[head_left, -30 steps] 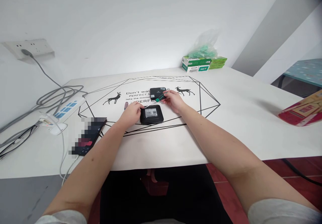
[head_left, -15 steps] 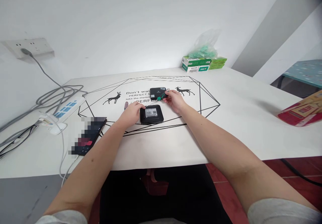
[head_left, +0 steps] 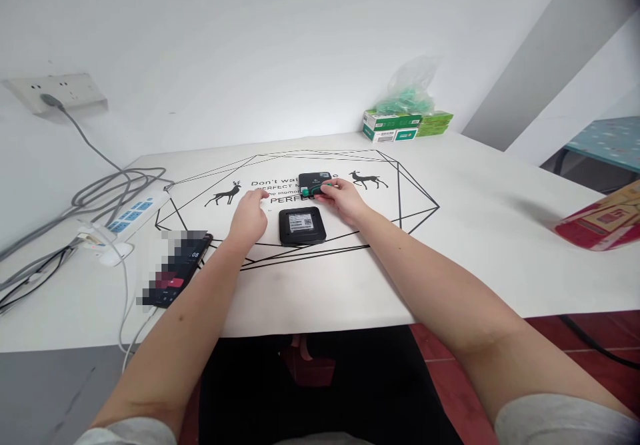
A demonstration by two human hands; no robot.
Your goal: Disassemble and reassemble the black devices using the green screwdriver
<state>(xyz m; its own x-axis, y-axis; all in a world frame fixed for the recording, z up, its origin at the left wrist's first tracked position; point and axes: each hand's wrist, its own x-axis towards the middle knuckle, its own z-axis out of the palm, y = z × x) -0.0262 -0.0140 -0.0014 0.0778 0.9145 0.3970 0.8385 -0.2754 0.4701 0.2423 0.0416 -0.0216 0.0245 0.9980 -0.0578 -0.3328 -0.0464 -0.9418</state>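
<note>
A small black box (head_left: 302, 226) with a white label on top lies on the white table mat (head_left: 350, 265) between my hands. A second black box (head_left: 313, 181) lies just behind it. My right hand (head_left: 341, 200) is closed round a green-handled screwdriver (head_left: 314, 191), whose tip points left in front of the far box. My left hand (head_left: 249, 216) hovers to the left of the near box, apart from it, with its fingers loosely stretched forward and nothing in them. It now covers the purplish tool that lay at the box's left.
A phone (head_left: 176, 275) lies at the mat's left edge. Beyond it are a power strip (head_left: 131, 216) and grey cables (head_left: 95, 192) running to a wall socket (head_left: 55, 93). Green boxes under a plastic bag (head_left: 406, 125) stand at the back; a red carton (head_left: 600, 222) lies far right.
My left hand has let go of the near box and moved left and forward. My right hand has shifted the screwdriver slightly left towards the far box.
</note>
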